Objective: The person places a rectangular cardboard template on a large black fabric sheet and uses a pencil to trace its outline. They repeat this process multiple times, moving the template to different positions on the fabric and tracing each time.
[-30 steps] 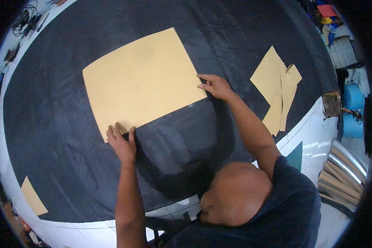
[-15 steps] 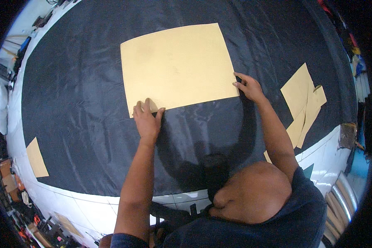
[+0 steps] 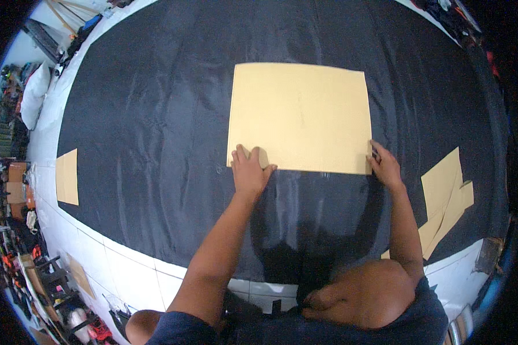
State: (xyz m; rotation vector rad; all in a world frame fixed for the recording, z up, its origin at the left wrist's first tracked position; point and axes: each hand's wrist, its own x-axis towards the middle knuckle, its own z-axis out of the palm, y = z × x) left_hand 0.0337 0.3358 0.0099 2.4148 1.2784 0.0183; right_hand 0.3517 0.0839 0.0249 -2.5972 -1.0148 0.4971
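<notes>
The left hand (image 3: 249, 173) rests spread on the lower-left corner of a yellow sheet (image 3: 301, 116) at upper centre; the unclenched right hand (image 3: 387, 169) touches its right edge.

You had a black cloth (image 3: 155, 144), wrinkled in places, spread over the white tiled floor (image 3: 138, 276). Taking the middle of your view as the dial's centre, a large tan sheet (image 3: 302, 118) lay flat on the cloth toward one o'clock, overlapping tan pieces (image 3: 443, 184) between three and four, and a narrow tan piece (image 3: 67, 178) at nine, beside the cloth's edge.
</notes>
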